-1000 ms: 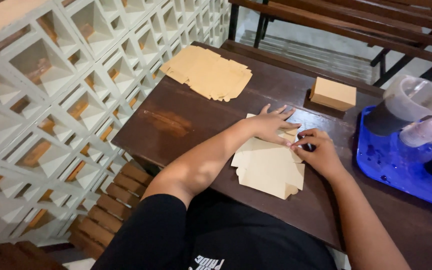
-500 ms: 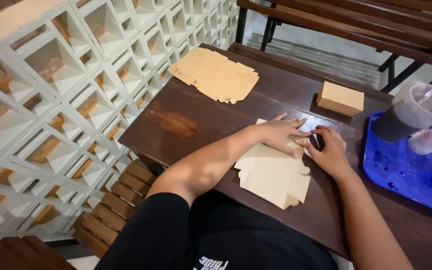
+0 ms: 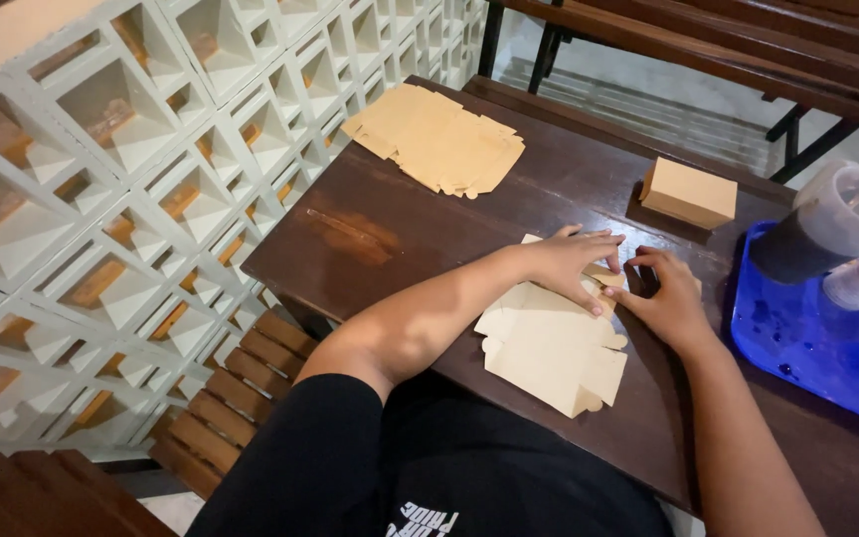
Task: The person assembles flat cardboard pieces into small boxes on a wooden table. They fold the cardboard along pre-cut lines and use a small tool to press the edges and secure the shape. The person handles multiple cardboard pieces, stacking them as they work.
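you are working a flat tan cardboard box blank [image 3: 552, 345] that is lying on the dark wooden table [image 3: 370, 224] right in front of you, its far edge under your hands. your left hand [image 3: 571, 265] is pressing flat on the top end of the blank, fingers spread and not clenched, while your right hand [image 3: 664, 298] is pinching a small flap at the same end between thumb and fingertips. the sheet is looking light, thin and stiff along its panels but ready to bend at the scored creases, so it is likely sliding easily on the smooth wood unless you are keeping that flat palm on it; the tabs at the edges are the places to grip, and a hard squeeze is likely creasing them wrongly. a finished closed box [image 3: 689, 192] is sitting well beyond your hands, a stack of more flat blanks [image 3: 436, 136] is lying at the far left corner, and a blue tray [image 3: 809, 349] with a clear plastic jug [image 3: 840, 221] is crowding your right hand, close enough to catch your wrist.
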